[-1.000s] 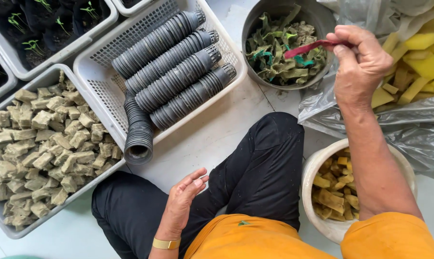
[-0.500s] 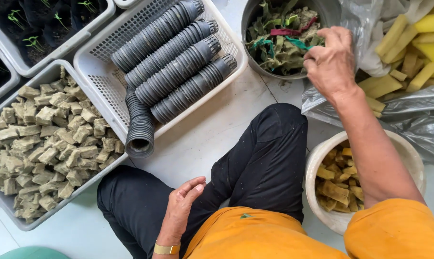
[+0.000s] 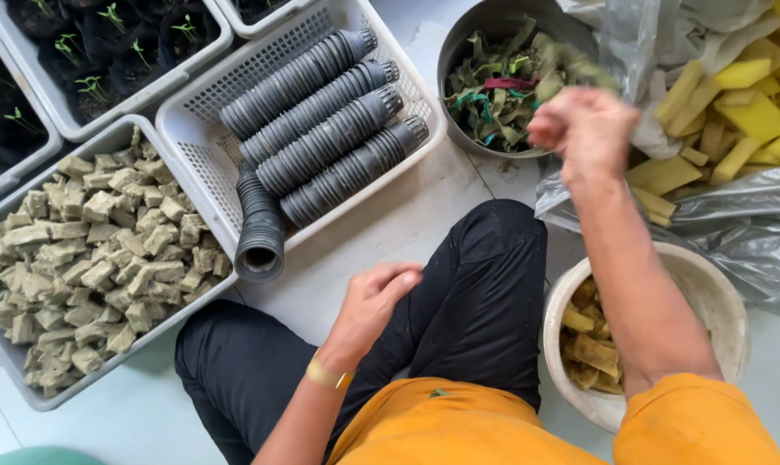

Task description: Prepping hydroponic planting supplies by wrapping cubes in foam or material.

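Leaf scraps (image 3: 502, 95) fill the grey bowl (image 3: 459, 52) beside the right hand (image 3: 586, 129), grip clenched, blurred.

Crumpled clear plastic bag (image 3: 734, 224) at upper right, holding what seem yellow sponge strips (image 3: 743, 103)

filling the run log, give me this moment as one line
right hand: blurred, beside bowl of leaf scraps | left hand: empty, on knee | nearby: stacked black pots

Orange short-sleeved shirt (image 3: 459, 430), black trousers (image 3: 484, 293), yellow wristband (image 3: 323, 375) on bare left arm.
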